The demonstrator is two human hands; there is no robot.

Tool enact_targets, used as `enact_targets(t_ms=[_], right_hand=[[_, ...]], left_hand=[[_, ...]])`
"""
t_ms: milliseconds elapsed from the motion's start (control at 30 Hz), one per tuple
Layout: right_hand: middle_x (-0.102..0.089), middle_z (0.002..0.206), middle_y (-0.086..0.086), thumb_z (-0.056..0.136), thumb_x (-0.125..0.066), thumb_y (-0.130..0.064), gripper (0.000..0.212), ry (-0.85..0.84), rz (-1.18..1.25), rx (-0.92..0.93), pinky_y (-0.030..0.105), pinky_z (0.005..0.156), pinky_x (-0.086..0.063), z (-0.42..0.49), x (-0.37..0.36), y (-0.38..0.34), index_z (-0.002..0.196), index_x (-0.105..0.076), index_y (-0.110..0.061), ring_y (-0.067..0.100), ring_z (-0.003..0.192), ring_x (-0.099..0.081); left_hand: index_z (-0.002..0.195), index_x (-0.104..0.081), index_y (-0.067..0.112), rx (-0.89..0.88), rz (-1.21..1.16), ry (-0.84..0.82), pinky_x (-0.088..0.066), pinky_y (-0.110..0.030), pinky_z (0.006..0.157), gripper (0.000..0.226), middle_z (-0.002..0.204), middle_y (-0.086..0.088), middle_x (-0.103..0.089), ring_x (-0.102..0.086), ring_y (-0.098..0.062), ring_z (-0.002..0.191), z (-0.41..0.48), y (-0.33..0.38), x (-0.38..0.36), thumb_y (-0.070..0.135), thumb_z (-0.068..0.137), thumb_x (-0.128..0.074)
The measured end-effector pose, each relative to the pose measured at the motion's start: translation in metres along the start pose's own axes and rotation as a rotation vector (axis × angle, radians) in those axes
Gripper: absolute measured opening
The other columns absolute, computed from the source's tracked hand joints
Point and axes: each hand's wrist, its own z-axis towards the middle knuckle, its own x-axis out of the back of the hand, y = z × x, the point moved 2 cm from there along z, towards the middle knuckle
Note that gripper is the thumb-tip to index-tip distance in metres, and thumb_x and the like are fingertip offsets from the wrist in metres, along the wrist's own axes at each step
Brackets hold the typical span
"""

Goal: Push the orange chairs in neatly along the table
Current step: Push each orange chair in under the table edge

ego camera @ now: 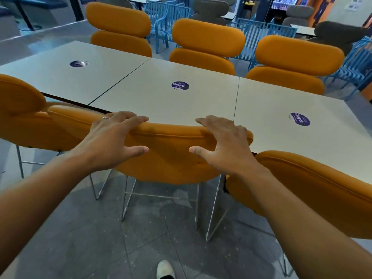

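- The left hand (109,137) lay spread on the top of the middle near chair (171,158). Its fingers were almost straight over the upper edge and the thumb was on the near face. It was pressing, not clenching.
- The right hand (227,143) lay the same way on the right half of that backrest, with nothing held.
- The middle near chair sat at lower centre, its backrest top meeting the near edge of the surface (161,105).
- Judged step: sliding this chair in. Equal pressure from both hands should keep the backrest parallel to the edge.
- Its wire legs (128,198) stood close to the neighbours' legs, so a straight push seemed safest.
- The right near chair (314,188) stood just beside the right wrist, and the left near chair (20,109) was at the left edge of the frame.
- Orange chairs: six, three on the near side and three far chairs (207,37) along the upper half.
- Surface panels: three, butted together.
- Round purple stickers (180,85): three, one per panel.
- Shoe (165,269): one, at bottom centre.
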Motion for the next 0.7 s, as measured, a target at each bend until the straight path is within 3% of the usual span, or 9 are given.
enact_targets(t_ms=[100, 200, 300, 433, 567, 700], right_hand=[[-0.019, 0.165, -0.008, 0.080, -0.050, -0.082, 0.088, -0.113, -0.055, 0.020, 0.062, 0.118, -0.009, 0.030, -0.012, -0.007, 0.153, -0.014, -0.048, 0.022, 0.151, -0.017], [-0.016, 0.167, -0.007, 0.077, -0.044, -0.088, 0.093, -0.199, -0.084, 0.042, 0.064, 0.118, -0.009, 0.051, -0.023, -0.015, 0.154, -0.007, -0.050, 0.024, 0.152, -0.018], [-0.030, 0.162, -0.008, 0.077, -0.038, -0.090, 0.091, -0.246, -0.067, 0.048, 0.063, 0.117, -0.020, 0.068, -0.034, -0.027, 0.154, -0.014, -0.048, 0.024, 0.146, -0.033], [-0.050, 0.149, -0.008, 0.075, -0.025, -0.093, 0.091, -0.296, -0.092, 0.028, 0.056, 0.112, -0.032, 0.078, -0.047, -0.044, 0.152, -0.028, -0.044, 0.021, 0.132, -0.049], [-0.065, 0.124, -0.012, 0.078, -0.013, -0.094, 0.086, -0.196, -0.157, -0.045, 0.050, 0.102, -0.042, 0.079, -0.058, -0.052, 0.137, -0.048, -0.043, 0.016, 0.111, -0.060], [-0.067, 0.117, -0.014, 0.080, -0.013, -0.093, 0.083, -0.111, -0.200, -0.117, 0.046, 0.099, -0.043, 0.075, -0.064, -0.059, 0.128, -0.055, -0.041, 0.013, 0.104, -0.060]], left_hand=[[0.148, -0.015, 0.049, 0.011, 0.083, -0.104, -0.016, -0.058, 0.114, 0.097, 0.157, 0.004, -0.025, -0.024, -0.028, 0.143, 0.025, -0.027, -0.003, 0.081, 0.064, -0.050], [0.147, -0.009, 0.051, 0.006, 0.112, -0.147, -0.013, -0.058, 0.115, 0.104, 0.157, 0.006, -0.023, -0.020, -0.027, 0.145, 0.038, -0.050, -0.009, 0.095, 0.058, -0.038], [0.147, -0.012, 0.049, 0.011, 0.104, -0.175, -0.012, -0.057, 0.114, 0.104, 0.155, 0.008, -0.030, -0.022, -0.025, 0.144, 0.046, -0.071, -0.013, 0.099, 0.056, -0.020], [0.147, -0.016, 0.047, -0.046, 0.140, -0.164, -0.010, -0.055, 0.115, 0.098, 0.152, 0.010, -0.034, -0.027, -0.023, 0.142, 0.049, -0.092, -0.016, 0.096, 0.062, -0.012], [0.147, -0.018, 0.047, -0.112, 0.146, -0.169, -0.007, -0.051, 0.116, 0.095, 0.148, 0.010, -0.038, -0.032, -0.023, 0.139, 0.054, -0.110, -0.013, 0.093, 0.064, -0.008], [0.144, -0.023, 0.046, -0.176, 0.139, -0.139, -0.013, -0.050, 0.114, 0.088, 0.141, 0.008, -0.045, -0.039, -0.023, 0.132, 0.056, -0.128, -0.011, 0.089, 0.069, -0.009]])
